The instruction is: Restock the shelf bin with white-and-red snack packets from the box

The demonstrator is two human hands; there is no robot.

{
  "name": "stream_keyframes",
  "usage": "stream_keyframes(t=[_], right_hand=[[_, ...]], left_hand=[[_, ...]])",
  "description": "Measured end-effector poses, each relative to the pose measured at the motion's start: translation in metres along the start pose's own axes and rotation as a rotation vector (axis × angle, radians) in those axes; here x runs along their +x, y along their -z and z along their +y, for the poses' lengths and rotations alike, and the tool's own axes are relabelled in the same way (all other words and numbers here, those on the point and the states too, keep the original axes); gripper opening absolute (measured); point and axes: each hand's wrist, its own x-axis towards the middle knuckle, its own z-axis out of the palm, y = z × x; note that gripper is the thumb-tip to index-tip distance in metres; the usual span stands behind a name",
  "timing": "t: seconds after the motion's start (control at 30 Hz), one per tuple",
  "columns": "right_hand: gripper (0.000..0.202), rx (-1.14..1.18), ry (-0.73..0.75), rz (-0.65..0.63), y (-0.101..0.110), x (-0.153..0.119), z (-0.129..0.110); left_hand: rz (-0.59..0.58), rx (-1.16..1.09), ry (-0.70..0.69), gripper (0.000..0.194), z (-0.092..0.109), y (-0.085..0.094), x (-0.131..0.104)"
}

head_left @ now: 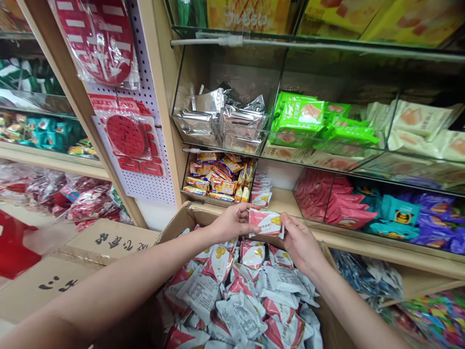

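Observation:
A small pink-and-white snack packet point(268, 224) with yellow round pictures is stretched between my two hands, printed side up. My left hand point(238, 224) pinches its left end, and my right hand point(300, 237) grips its right end. Below them a cardboard box point(170, 220) holds a heap of similar packets point(238, 310), some pink side up, others showing white printed backs. Just behind the held packet, a stack of the same packets point(261, 189) stands on the wooden shelf point(283, 201).
Left of that stack sits a bin of orange-wrapped snacks point(221, 179). Clear bins above hold silver packets point(221, 121) and green packets point(301, 116). Pink packets point(337, 201) fill a bin to the right. Closed cartons point(105, 242) stand at left; red decorations point(127, 135) hang on a pegboard.

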Motion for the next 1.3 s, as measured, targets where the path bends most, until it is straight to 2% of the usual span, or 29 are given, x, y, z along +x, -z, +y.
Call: stream_keyframes(t=[0.13,0.27,0.4,0.53,0.7,0.8,0.87,0.93,1.0,1.1,1.17,1.3], right_hand=[[0.023,0.118,-0.044,0.057,0.002,0.003,-0.001],[0.022,0.1,0.036,0.151,0.007,0.007,0.005],[0.023,-0.04,0.151,0.135,0.012,0.008,0.009],[0.022,-0.126,0.175,0.13,0.015,0.009,0.011],[0.024,-0.019,0.137,0.177,0.01,0.008,0.007],[0.026,0.006,0.095,0.131,0.008,0.007,0.001],[0.03,-0.06,0.092,0.056,0.01,0.007,-0.005],[0.042,-0.169,0.069,-0.032,0.013,0.009,-0.012],[0.05,-0.295,0.052,-0.083,0.016,0.017,-0.02],[0.044,-0.379,0.181,0.009,0.022,0.042,-0.031],[0.043,-0.467,0.276,0.065,0.025,0.063,-0.034],[0.031,-0.945,0.309,0.014,0.025,0.098,-0.028]], left_hand=[[0.003,-0.031,0.001,0.048,0.001,-0.001,0.0],[0.051,-0.055,0.065,0.044,0.004,-0.005,0.0],[0.073,-0.048,0.099,0.043,0.005,-0.008,-0.001],[0.049,-0.047,0.117,0.044,0.003,-0.008,-0.002],[0.052,-0.086,0.151,0.045,0.002,-0.007,-0.001],[0.1,-0.083,0.159,0.048,0.003,-0.006,0.001],[0.121,-0.06,0.156,0.049,0.003,-0.006,0.003],[0.126,-0.028,0.141,0.051,0.003,-0.007,0.004],[0.151,0.031,0.112,0.054,0.002,-0.008,0.004],[0.154,0.223,0.083,0.041,-0.003,-0.007,0.002],[0.082,0.432,0.05,0.027,-0.007,-0.006,0.0],[-0.049,0.855,-0.072,0.02,-0.009,-0.004,-0.005]])
